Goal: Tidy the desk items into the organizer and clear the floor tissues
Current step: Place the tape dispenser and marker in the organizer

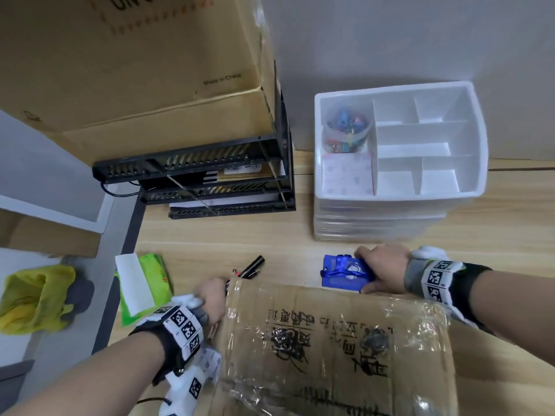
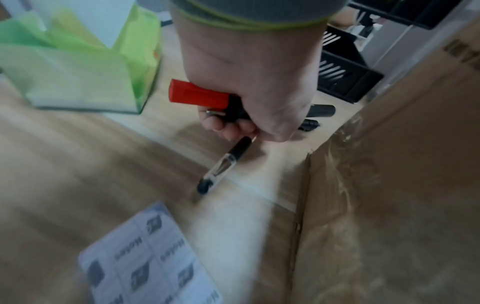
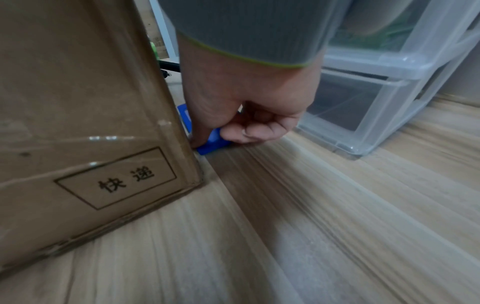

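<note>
Head view: a blue card holder [image 1: 342,273] is pinched at its right end by the right hand [image 1: 381,273], thumb on the near edge and fingers curled over the far edge, flat on the wooden desk [image 1: 240,238] and tight against the taped cardboard box [image 1: 336,349]. The grip at the end seems chosen because the box leaves no room for fingers along the near side. A bundle of pens [image 2: 226,107] is clenched in the left hand [image 2: 249,86], among them a red-capped marker [image 2: 197,96] and a clear-barrelled pen [image 2: 221,166] whose tip trails toward the desk (likely gathered together to save trips). The white organizer [image 1: 474,139] stands well beyond, against the wall, with a tub of pins [image 1: 345,130] and a note pad [image 1: 345,175] in its left compartments and the others bare. Between hands and organizer the desk offers open room, so a lift forward looks unobstructed; a black paper tray [image 1: 210,181] flanks the left. A green tissue pack [image 1: 144,283] lies at the desk's left edge, a yellow bag [image 1: 33,295] on the floor beyond.
</note>
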Available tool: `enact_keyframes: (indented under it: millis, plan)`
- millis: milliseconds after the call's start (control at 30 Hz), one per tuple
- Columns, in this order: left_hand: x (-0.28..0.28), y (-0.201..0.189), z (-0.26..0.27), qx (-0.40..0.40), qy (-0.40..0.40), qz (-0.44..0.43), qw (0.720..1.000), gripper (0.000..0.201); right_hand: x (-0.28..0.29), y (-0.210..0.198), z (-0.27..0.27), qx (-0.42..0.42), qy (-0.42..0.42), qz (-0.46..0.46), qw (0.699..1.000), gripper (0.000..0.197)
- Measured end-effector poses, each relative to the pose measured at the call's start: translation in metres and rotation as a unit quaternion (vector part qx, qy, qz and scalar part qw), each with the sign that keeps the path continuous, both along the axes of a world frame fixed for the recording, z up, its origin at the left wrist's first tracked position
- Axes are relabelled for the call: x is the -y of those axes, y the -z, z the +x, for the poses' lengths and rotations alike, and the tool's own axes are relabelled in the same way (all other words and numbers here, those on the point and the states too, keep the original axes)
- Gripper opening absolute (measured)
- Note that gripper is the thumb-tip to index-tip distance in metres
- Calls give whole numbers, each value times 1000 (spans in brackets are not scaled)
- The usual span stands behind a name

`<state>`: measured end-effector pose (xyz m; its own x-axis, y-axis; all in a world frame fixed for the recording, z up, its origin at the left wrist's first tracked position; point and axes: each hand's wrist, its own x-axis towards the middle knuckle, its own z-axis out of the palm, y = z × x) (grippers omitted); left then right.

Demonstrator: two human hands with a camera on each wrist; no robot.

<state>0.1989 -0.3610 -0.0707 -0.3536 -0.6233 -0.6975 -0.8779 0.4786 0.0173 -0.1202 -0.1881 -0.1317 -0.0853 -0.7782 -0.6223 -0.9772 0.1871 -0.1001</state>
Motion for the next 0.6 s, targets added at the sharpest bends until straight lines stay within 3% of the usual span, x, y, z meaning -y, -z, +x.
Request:
enact_keyframes:
  millis: [33, 133, 200, 333, 467, 600]
  plan:
    - [-1, -5, -4, 12, 29, 5, 1000, 35, -1, -2, -2, -3, 6, 2, 1000, 72]
    - [3, -35, -19, 43, 5, -2, 999, 36, 1, -8, -5, 1, 4, 3, 1000, 57]
    - [18, -19, -17, 62, 47, 10, 997, 36, -1, -12, -6, 5, 9, 6, 1000, 42]
    - [34, -23, -17, -9, 70, -9, 997, 27, -19, -33, -16, 15, 33, 0, 999, 26]
    - [28, -62, -30, -33, 129, -72, 989, 18, -43, -67, -26, 6, 53, -5, 999, 6]
    - [30, -90, -40, -36, 161, -96, 982, 19, -65, -104, -35, -10, 72, -38, 997, 22]
